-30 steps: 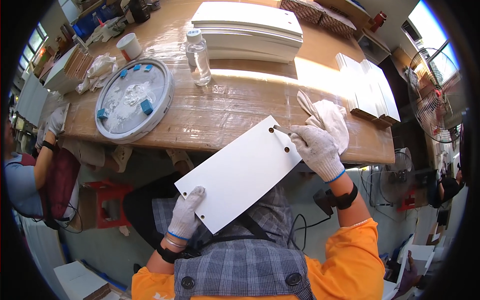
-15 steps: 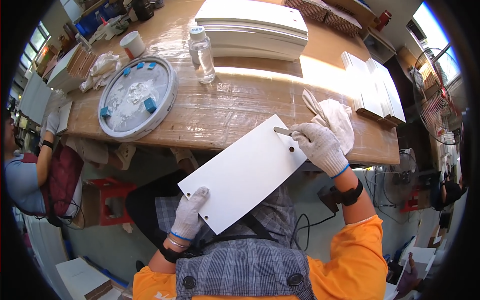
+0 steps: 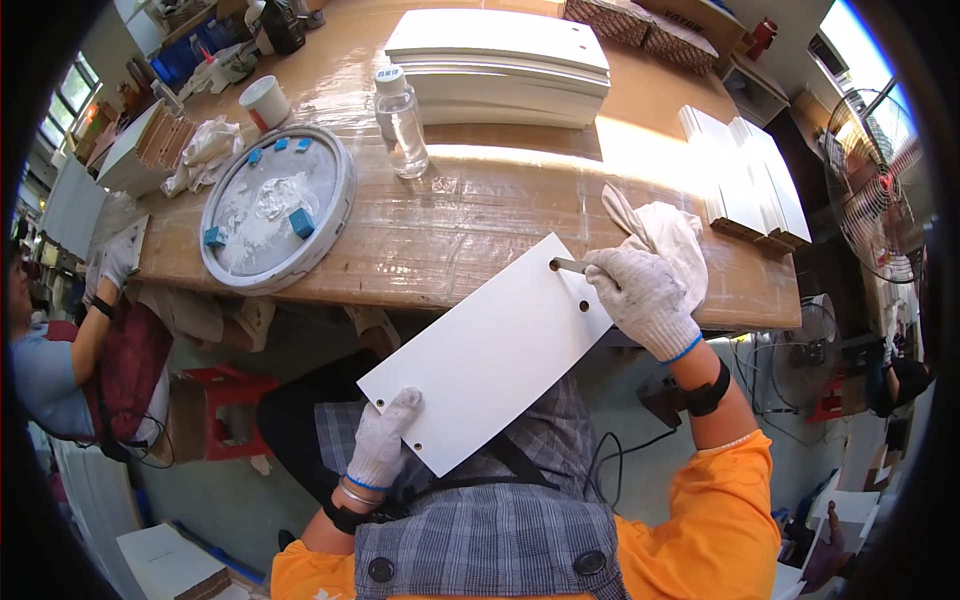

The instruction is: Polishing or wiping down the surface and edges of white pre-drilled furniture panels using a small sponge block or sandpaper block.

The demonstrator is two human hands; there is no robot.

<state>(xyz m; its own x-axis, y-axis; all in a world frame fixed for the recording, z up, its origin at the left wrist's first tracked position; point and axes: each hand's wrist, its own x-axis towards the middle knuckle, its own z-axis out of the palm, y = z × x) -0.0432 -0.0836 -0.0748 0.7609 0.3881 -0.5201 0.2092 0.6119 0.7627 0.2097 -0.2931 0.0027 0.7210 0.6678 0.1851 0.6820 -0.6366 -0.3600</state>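
Observation:
A white rectangular panel (image 3: 490,355) with dark round holes near its ends lies tilted across my lap, its far end at the table edge. My left hand (image 3: 385,435), in a white knit glove, grips its lower left edge, thumb on top. My gloved right hand (image 3: 645,300) is closed on a narrow metal blade (image 3: 570,265) whose handle is hidden in the fingers. The blade's tip is at the hole in the panel's far corner. A crumpled white cloth (image 3: 665,240) lies on the table behind my right hand.
On the table (image 3: 480,230) are a round grey lid (image 3: 345,205) with white paste and blue blocks, a clear bottle (image 3: 402,130), a white cup (image 3: 264,102) and stacked white panels (image 3: 500,90). A co-worker (image 3: 60,360) sits at left by a red stool (image 3: 225,410). A fan (image 3: 875,185) stands right.
The blade's tip has shifted slightly, and the far corner hole now shows beside it. My left hand keeps its grip on the panel. The co-worker's hands at left have moved a little.

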